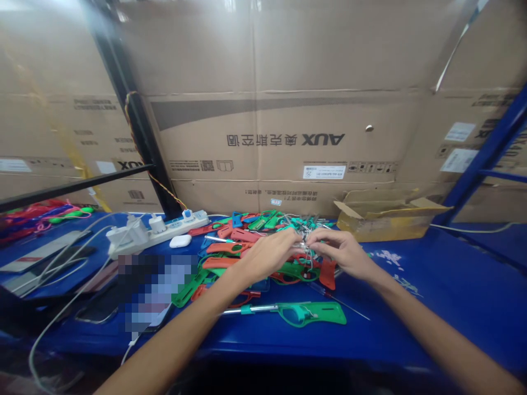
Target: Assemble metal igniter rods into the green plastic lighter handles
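My left hand (276, 248) and my right hand (341, 251) meet over a pile of coloured lighter parts. Both sets of fingers are pinched together at a small pale piece with thin wires; its kind is too small to make out. Around them lie red lighter casings (224, 248) and green ones, some with metal tubes. Behind my fingers is a heap of teal parts with wires (307, 224). Nearer to me rests a long green lighter casing (331, 313) with a teal trigger and a metal barrel. A thin screwdriver (349, 309) lies beside it, pointing right.
At the left, a white power strip (181, 227) carries plugs and cables. Phones (102, 299) and a white earbud case (180, 241) lie near it. An open cardboard box (387, 225) stands back right; small pink bits (389, 257) lie before it. Large cartons form the back wall.
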Demonstrator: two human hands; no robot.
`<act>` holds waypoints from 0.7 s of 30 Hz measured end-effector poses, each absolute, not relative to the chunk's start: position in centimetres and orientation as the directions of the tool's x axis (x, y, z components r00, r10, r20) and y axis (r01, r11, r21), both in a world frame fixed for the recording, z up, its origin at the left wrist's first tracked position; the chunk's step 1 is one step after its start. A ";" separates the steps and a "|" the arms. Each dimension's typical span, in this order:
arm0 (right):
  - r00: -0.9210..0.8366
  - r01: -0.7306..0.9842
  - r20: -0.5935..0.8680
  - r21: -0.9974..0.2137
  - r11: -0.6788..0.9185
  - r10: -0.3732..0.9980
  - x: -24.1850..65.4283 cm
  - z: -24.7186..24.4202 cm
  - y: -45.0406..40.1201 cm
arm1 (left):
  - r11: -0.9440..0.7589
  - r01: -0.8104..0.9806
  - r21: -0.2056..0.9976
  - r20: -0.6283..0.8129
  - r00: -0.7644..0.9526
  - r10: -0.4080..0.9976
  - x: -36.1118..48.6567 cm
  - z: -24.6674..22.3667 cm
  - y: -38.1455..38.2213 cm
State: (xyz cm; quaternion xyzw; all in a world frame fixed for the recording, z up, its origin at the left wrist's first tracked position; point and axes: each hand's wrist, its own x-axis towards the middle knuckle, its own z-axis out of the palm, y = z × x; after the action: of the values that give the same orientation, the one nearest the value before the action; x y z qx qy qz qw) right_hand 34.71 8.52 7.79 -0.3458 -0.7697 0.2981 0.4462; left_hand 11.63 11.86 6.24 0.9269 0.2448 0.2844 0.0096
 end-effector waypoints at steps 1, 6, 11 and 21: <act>-0.370 0.267 0.486 -0.760 0.592 0.792 34.8 7.8 8.6 | -0.881 0.448 0.151 0.519 0.723 0.456 11.7 6.2 11.9; -0.396 0.270 0.490 -0.746 0.608 0.777 34.9 7.9 8.7 | -0.882 0.454 0.130 0.499 0.739 0.454 11.7 6.0 11.9; -0.391 0.276 0.477 -0.755 0.595 0.787 34.8 7.7 8.7 | -0.876 0.463 0.131 0.488 0.740 0.464 11.8 6.1 11.9; -0.382 0.258 0.474 -0.770 0.584 0.793 34.8 7.6 8.8 | -0.868 0.464 0.177 0.494 0.720 0.486 11.9 6.1 11.5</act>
State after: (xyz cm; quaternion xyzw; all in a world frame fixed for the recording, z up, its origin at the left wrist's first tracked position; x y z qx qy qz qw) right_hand 34.76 8.77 7.63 -0.3397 -0.7735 0.3042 0.4402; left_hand 11.93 11.51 6.07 0.9273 0.2564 0.2721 0.0203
